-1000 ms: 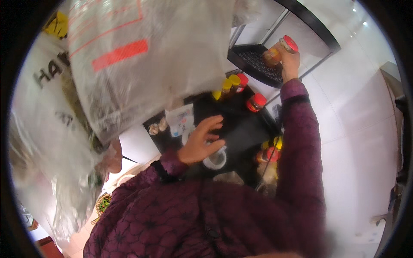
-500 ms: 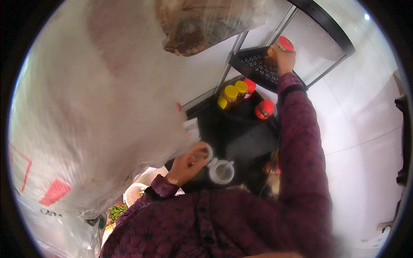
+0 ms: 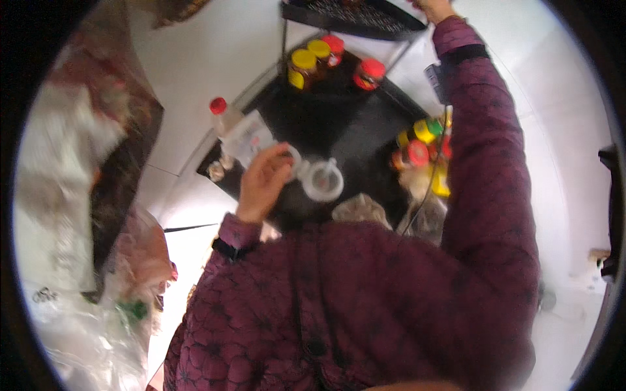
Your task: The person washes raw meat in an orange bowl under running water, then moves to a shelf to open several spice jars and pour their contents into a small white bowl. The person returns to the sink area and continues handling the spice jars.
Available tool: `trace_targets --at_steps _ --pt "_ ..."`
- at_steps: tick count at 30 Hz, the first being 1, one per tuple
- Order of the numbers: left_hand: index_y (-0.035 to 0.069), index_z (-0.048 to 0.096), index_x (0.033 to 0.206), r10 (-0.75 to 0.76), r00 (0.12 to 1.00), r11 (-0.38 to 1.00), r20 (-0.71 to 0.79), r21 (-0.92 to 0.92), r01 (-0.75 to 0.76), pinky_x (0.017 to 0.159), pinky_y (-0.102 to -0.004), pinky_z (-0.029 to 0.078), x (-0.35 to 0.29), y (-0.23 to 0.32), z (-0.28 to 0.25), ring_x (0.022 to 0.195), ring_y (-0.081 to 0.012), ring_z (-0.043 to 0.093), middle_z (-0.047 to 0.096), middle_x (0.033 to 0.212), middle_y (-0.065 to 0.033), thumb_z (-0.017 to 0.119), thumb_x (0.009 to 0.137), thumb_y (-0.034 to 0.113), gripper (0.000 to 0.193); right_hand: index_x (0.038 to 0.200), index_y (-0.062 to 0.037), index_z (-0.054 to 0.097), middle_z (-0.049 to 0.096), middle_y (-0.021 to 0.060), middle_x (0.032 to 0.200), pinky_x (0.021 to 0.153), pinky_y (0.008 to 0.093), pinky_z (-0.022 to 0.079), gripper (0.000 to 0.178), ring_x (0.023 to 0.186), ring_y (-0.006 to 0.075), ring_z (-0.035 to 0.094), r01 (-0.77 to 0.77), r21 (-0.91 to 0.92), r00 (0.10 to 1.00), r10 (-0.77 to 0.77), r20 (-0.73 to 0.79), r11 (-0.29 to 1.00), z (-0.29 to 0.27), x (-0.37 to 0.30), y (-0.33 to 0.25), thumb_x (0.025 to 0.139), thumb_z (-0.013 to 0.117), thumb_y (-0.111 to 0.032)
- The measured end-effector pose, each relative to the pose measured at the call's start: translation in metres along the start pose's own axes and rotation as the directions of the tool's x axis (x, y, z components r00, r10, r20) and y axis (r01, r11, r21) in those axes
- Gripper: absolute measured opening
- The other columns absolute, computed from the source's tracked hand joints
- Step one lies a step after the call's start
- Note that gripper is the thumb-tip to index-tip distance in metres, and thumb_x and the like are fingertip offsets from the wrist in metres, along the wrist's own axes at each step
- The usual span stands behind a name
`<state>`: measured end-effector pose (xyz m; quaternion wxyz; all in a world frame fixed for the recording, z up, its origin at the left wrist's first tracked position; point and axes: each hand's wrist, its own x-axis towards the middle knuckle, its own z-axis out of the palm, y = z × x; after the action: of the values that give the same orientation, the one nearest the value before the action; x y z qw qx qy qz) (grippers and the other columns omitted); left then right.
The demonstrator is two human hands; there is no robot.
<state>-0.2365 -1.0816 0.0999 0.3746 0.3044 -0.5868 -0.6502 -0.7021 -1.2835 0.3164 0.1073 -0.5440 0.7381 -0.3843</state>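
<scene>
My left hand [image 3: 262, 181] is closed at the fingertips on the flipped-open round lid [image 3: 297, 158] of a small translucent container. The container [image 3: 324, 184] stands just right of it on the black counter [image 3: 326, 117], with a small pale handle or spoon sticking up from its rim. Up at the top edge my right hand [image 3: 435, 8] is beside the black corner shelf [image 3: 365, 19]. Most of its fingers are cut off by the picture's edge, so what they hold does not show.
Yellow-lidded jars [image 3: 303, 68] and red-lidded jars [image 3: 370, 73] stand at the back corner. A red-capped bottle [image 3: 223, 116] and a white packet [image 3: 249, 138] lie left. More bottles and jars [image 3: 417, 146] crowd the right, beside a hanging cord. Plastic bags [image 3: 124, 274] fill the left.
The view has shifted, so the counter sits higher and the large bag covers less. My right hand, earlier on a red-lidded jar at the shelf, is now mostly out of the picture.
</scene>
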Motion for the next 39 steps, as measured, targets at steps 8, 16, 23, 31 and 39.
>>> trace_targets --at_steps 8,16,23,31,39 --pt "0.004 0.057 0.128 0.017 0.995 0.999 0.102 -0.049 -0.012 0.084 -0.0302 0.053 0.004 0.017 0.038 0.104 -0.0173 0.063 0.064 0.117 -0.0087 0.059 0.096 0.011 0.033 0.116 -0.0088 0.068 0.071 0.0113 0.106 0.087 0.036 0.051 0.048 0.098 0.0249 0.067 0.193 -0.682 0.981 -0.131 0.142 0.706 -0.131 -0.183 0.038 0.086 0.07 -0.046" --pt "0.005 0.062 0.121 0.052 0.98 0.996 0.192 -0.075 -0.038 0.077 -0.0246 0.052 -0.001 0.017 0.071 0.088 -0.0109 0.064 0.068 0.101 -0.0053 0.062 0.094 0.013 0.029 0.127 -0.0054 0.06 0.07 0.0204 0.106 0.087 0.0396 0.053 0.063 0.097 0.0319 0.069 -0.028 -0.539 0.982 0.123 0.141 0.842 -0.091 -0.272 0.126 0.078 0.078 -0.042" --pt "0.004 0.061 0.123 0.02 0.982 1.0 0.187 -0.002 -0.02 0.081 -0.0278 0.053 -0.011 0.018 0.066 0.097 -0.0129 0.065 0.068 0.108 -0.0062 0.059 0.097 0.011 0.028 0.117 -0.0036 0.064 0.07 0.0172 0.106 0.089 0.041 0.052 0.057 0.101 0.0328 0.067 -0.018 -0.581 0.971 0.154 0.185 0.814 -0.042 -0.253 0.153 0.077 0.074 -0.042" --pt "0.005 0.061 0.121 0.005 0.998 1.0 0.059 0.013 -0.005 0.082 -0.0296 0.054 -0.018 0.015 0.048 0.101 -0.0154 0.065 0.066 0.113 -0.0063 0.058 0.097 0.011 0.025 0.103 -0.0061 0.068 0.07 0.0142 0.091 0.076 0.0376 0.052 0.041 0.084 0.0276 0.067 -0.088 -0.438 0.977 0.164 0.138 0.895 -0.028 -0.244 0.138 0.074 0.073 -0.034" --pt "0.005 0.061 0.125 0.156 0.986 0.967 -0.059 0.214 -0.141 0.083 -0.0291 0.053 0.012 -0.007 0.057 0.098 -0.0178 0.066 0.067 0.109 -0.0098 0.073 0.085 0.018 0.043 0.102 -0.0095 0.069 0.071 0.0151 0.089 0.079 0.0392 0.052 0.037 0.087 0.0318 0.068 0.104 -0.429 0.99 -0.053 0.128 0.897 -0.021 -0.258 0.04 0.073 0.072 -0.033"
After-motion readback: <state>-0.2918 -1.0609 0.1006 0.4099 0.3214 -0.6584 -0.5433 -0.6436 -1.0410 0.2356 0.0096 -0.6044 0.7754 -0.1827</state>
